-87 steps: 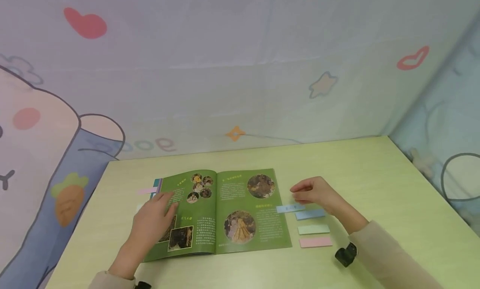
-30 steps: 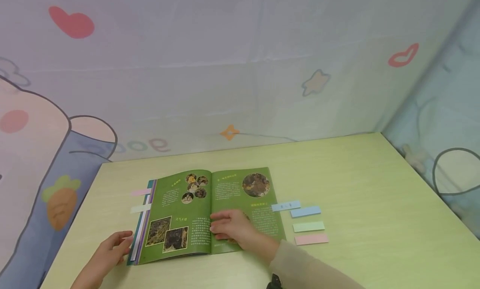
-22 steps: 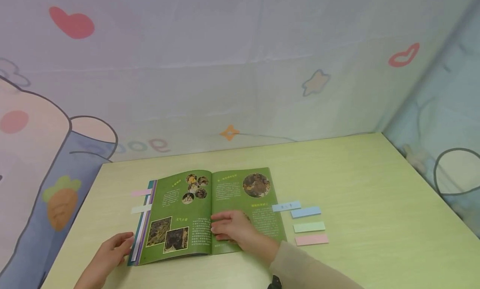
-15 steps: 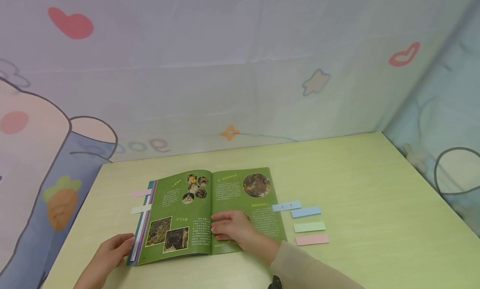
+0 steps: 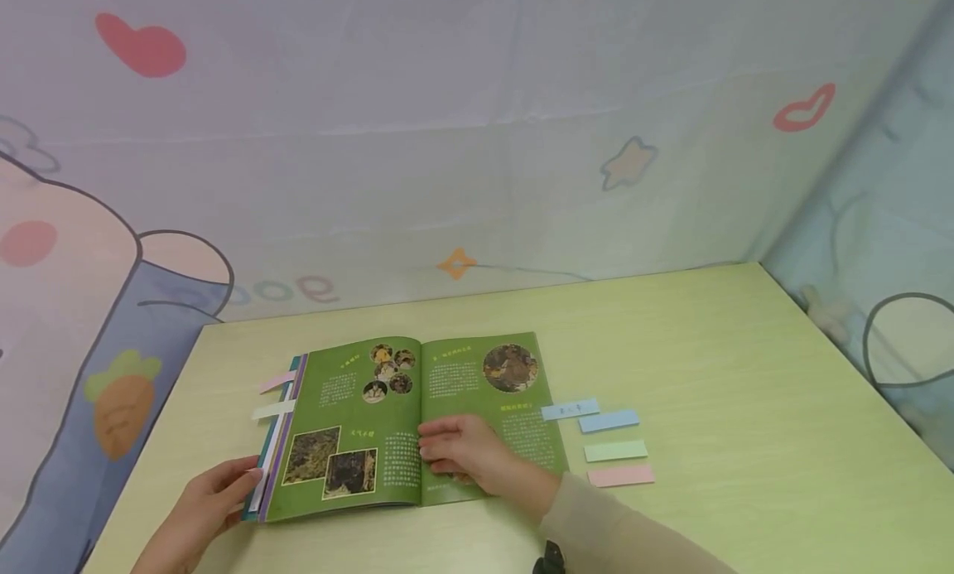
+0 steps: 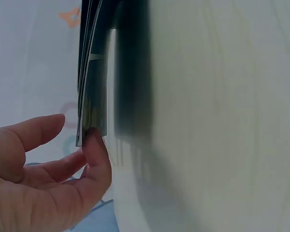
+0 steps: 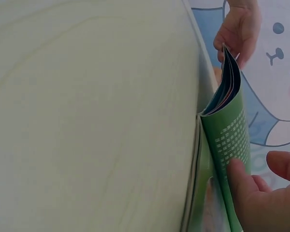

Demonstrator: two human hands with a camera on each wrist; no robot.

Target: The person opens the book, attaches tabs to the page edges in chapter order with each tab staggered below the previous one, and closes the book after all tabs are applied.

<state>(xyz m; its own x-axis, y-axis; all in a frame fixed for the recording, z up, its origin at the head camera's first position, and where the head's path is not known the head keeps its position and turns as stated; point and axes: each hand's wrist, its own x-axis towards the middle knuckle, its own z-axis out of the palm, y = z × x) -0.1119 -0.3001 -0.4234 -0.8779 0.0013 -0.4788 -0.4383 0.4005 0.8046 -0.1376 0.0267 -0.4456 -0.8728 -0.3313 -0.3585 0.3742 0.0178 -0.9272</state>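
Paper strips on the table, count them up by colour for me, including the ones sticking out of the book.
Blue strips: 2
Green strips: 1
Pink strips: 2
White strips: 1
Total: 6. The pink and white ones on the left stick out of the open book.

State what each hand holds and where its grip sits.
The left hand grips the magazine by the lifted outer edge of its left-hand pages. The right hand holds nothing; it presses flat on the right page.
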